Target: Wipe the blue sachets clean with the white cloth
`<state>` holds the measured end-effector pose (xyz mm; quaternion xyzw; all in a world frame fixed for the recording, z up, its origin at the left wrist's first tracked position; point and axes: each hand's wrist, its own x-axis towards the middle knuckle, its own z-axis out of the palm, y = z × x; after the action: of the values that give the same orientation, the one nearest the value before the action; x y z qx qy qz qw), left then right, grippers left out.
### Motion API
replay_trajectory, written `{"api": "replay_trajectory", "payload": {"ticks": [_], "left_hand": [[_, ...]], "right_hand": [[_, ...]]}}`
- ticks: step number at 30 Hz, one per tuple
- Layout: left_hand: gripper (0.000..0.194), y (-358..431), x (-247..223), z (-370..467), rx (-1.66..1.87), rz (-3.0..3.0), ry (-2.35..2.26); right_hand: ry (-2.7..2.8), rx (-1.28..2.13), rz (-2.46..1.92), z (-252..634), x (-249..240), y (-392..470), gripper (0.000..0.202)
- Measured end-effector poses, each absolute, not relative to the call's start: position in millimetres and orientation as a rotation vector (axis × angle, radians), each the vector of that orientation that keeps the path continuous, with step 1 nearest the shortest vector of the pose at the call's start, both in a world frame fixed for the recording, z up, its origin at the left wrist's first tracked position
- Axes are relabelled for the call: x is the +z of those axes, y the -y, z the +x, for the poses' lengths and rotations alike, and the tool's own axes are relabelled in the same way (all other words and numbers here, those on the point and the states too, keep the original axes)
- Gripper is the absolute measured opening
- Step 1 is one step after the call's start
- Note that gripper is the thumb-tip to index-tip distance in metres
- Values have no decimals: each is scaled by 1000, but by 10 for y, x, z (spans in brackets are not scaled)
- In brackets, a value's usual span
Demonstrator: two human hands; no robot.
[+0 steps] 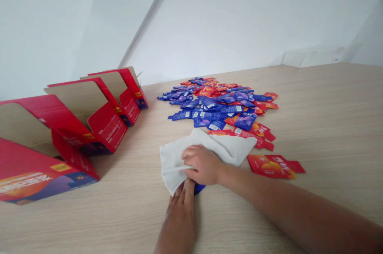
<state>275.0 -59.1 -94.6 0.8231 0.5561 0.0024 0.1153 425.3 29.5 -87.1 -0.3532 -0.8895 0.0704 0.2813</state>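
Note:
My right hand (203, 164) grips a white cloth (176, 158) with bent fingers. The cloth lies creased on the table and reaches over the near edge of a pile of packets. Just below it my left hand (181, 204) lies flat, fingers stretched out, on a blue packet (198, 188). Most of that packet is hidden under the cloth and both hands. To the right of the cloth, partly behind my right forearm, a single red packet (271, 166) with orange fruit printed on it lies flat.
Beyond the cloth spreads a loose pile of blue and red packets (215, 106). Along the left side several open red cardboard boxes (107, 130) stand in a row, flaps up. The wooden table (329, 126) meets a white wall (239, 22) at the back.

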Motion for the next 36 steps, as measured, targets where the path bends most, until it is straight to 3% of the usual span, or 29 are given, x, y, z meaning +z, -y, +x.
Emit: {"api": "replay_trajectory", "payload": {"ticks": [10, 21, 31, 36], "left_hand": [[70, 575, -946, 2756, -62, 2426, -1628], [69, 597, -906, 2771, -63, 2403, -1655], [72, 586, -924, 2766, -201, 2426, -1635], [72, 600, -949, 2745, -113, 2453, -1645]], "right_hand": [[2329, 147, -1183, 4260, -912, -362, 25], [2370, 188, -915, 4256, -866, -303, 15], [2318, 166, -1210, 4279, -914, -398, 26], [2279, 173, -1058, 4295, -890, -363, 20]]}}
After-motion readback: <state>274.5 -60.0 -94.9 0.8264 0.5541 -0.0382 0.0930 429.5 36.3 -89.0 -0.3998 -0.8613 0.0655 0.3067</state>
